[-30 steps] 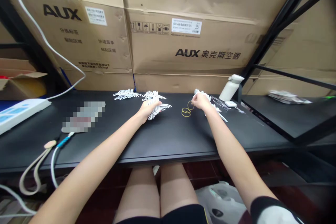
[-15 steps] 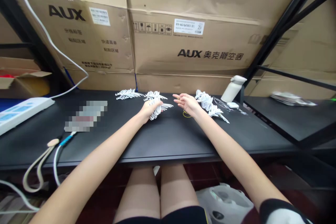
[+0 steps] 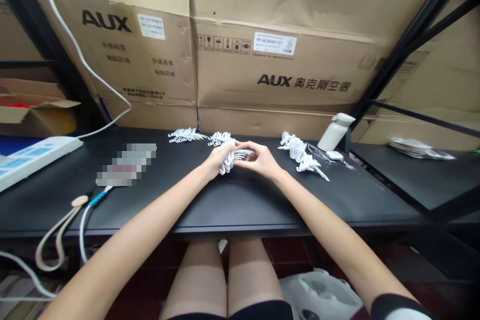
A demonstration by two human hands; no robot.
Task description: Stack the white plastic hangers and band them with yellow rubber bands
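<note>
My left hand (image 3: 216,162) is wrapped round a bundle of white hooked pieces (image 3: 227,164) above the black table (image 3: 240,205). Curved round the right end of this bundle, my right hand (image 3: 258,159) touches it with its fingers. Just behind my left hand lies another white bundle (image 3: 221,138), partly covered. Farther left on the table rests a spread white bundle (image 3: 185,134). To the right of my hands, more white bundles (image 3: 298,149) lie in a slanting row.
Large cardboard boxes (image 3: 228,77) stand behind the table. At the right are a white bottle (image 3: 335,132) and a cable. A power strip (image 3: 41,157), a blurred flat object (image 3: 127,165) and a strap (image 3: 58,240) are at the left.
My right hand has moved left to the held bundle, and its fingers have curled in against it. The yellow loop beside that hand no longer shows. The view has shifted slightly.
</note>
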